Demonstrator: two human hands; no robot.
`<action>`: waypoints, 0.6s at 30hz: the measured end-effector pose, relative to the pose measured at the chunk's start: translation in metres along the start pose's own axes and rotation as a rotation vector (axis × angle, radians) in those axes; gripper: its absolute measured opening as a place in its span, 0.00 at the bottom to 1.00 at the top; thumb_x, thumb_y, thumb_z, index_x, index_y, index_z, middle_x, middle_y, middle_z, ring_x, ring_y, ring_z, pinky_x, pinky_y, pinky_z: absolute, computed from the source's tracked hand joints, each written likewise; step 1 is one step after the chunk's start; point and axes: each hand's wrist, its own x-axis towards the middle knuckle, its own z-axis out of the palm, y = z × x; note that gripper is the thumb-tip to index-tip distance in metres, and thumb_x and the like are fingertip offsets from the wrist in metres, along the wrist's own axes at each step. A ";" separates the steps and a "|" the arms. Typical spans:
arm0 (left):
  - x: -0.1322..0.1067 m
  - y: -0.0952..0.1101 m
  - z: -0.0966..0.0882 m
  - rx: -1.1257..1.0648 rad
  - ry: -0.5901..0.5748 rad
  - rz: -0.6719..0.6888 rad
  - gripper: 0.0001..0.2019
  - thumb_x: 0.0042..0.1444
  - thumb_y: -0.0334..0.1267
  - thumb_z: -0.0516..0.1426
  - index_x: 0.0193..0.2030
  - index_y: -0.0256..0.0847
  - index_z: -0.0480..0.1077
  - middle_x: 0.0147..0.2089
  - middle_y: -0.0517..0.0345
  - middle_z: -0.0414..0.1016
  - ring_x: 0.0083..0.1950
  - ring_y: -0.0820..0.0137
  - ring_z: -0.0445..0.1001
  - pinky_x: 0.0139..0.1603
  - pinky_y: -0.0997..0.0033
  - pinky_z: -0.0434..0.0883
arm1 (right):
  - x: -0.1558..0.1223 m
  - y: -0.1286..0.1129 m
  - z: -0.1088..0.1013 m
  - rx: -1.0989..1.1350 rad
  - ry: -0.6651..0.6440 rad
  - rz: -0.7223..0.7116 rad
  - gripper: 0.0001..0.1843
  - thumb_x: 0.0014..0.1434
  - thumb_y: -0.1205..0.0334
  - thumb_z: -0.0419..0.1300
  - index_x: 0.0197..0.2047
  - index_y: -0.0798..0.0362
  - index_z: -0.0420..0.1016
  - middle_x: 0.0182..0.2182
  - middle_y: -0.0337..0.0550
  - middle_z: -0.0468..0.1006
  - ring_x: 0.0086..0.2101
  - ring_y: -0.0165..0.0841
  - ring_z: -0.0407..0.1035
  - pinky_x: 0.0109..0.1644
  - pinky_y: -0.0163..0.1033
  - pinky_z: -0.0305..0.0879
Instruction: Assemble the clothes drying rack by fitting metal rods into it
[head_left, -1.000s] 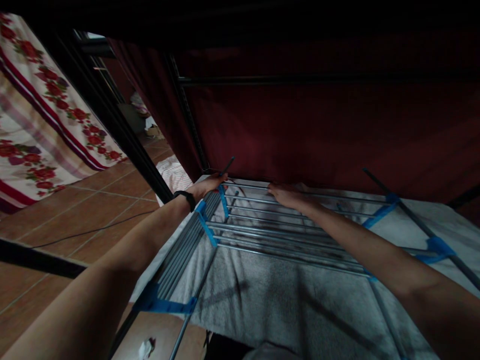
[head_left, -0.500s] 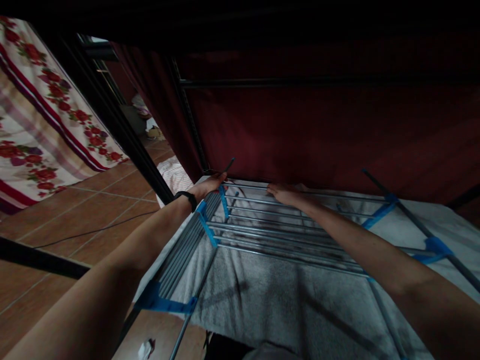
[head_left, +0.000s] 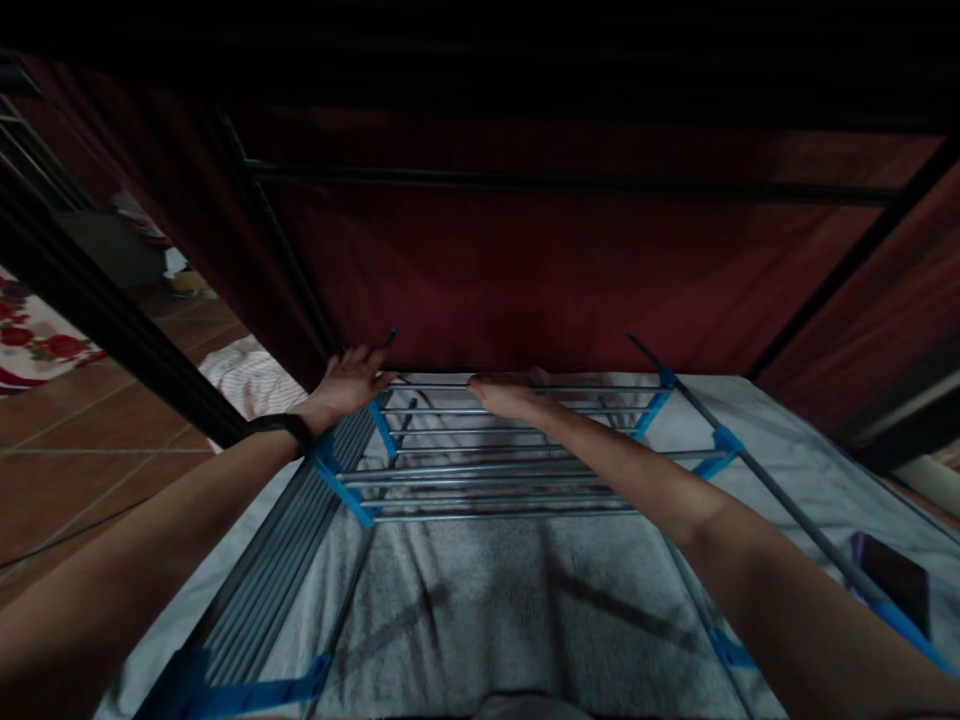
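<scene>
A metal drying rack (head_left: 495, 517) with grey rods and blue plastic joints lies over a grey blanket (head_left: 480, 620). My left hand (head_left: 349, 382), with a dark band on its wrist, is at the rack's far left corner, beside a blue joint. Its fingers are stretched out and apart; whether they touch the frame I cannot tell. My right hand (head_left: 504, 397) has its fingers wrapped over the farthest rod, left of the middle. The right forearm crosses above the rods and hides part of them. On the left side a folded wing of close-set rods (head_left: 281, 560) slopes down.
A dark red curtain (head_left: 480, 270) hangs behind the rack, with black metal bars (head_left: 562, 184) across it. A black post (head_left: 142, 330) stands at the left, by the tiled floor (head_left: 97, 440). A dark flat object (head_left: 892, 580) lies on the bedding at right.
The view has swung to the right. My left hand has loosened from the rack's corner and its fingers have spread. My right hand remains on the far rod.
</scene>
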 end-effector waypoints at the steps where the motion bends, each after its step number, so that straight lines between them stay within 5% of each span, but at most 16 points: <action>1: 0.000 0.008 0.000 0.062 -0.027 0.147 0.26 0.71 0.51 0.50 0.68 0.42 0.70 0.69 0.39 0.72 0.72 0.49 0.68 0.72 0.45 0.63 | 0.000 0.000 -0.001 -0.001 0.003 -0.002 0.21 0.76 0.60 0.45 0.58 0.51 0.78 0.60 0.50 0.80 0.57 0.40 0.75 0.58 0.41 0.68; 4: 0.002 0.035 0.009 0.034 -0.197 0.417 0.22 0.71 0.50 0.50 0.61 0.44 0.75 0.63 0.43 0.77 0.67 0.54 0.73 0.71 0.53 0.64 | 0.000 0.000 0.000 -0.004 0.012 -0.008 0.23 0.77 0.57 0.44 0.58 0.49 0.78 0.60 0.49 0.80 0.57 0.41 0.75 0.58 0.43 0.68; 10: 0.019 0.059 0.038 -0.085 -0.267 0.352 0.17 0.69 0.44 0.48 0.53 0.45 0.76 0.52 0.45 0.82 0.53 0.57 0.80 0.56 0.63 0.73 | -0.012 0.020 -0.003 -0.003 0.038 -0.011 0.20 0.76 0.55 0.46 0.57 0.44 0.78 0.60 0.44 0.80 0.57 0.38 0.74 0.59 0.41 0.67; 15: 0.023 0.054 0.043 -0.156 -0.233 0.340 0.18 0.69 0.46 0.47 0.51 0.43 0.75 0.49 0.45 0.82 0.51 0.59 0.80 0.57 0.63 0.73 | -0.066 0.094 -0.035 -0.006 0.147 0.026 0.21 0.76 0.59 0.47 0.61 0.52 0.75 0.63 0.51 0.75 0.60 0.40 0.69 0.65 0.46 0.63; 18: 0.023 0.054 0.042 -0.182 -0.228 0.319 0.21 0.70 0.48 0.45 0.54 0.43 0.75 0.52 0.45 0.82 0.53 0.58 0.79 0.58 0.62 0.73 | -0.110 0.158 -0.058 0.085 0.469 0.209 0.20 0.74 0.60 0.49 0.58 0.53 0.78 0.60 0.55 0.76 0.61 0.44 0.68 0.69 0.49 0.60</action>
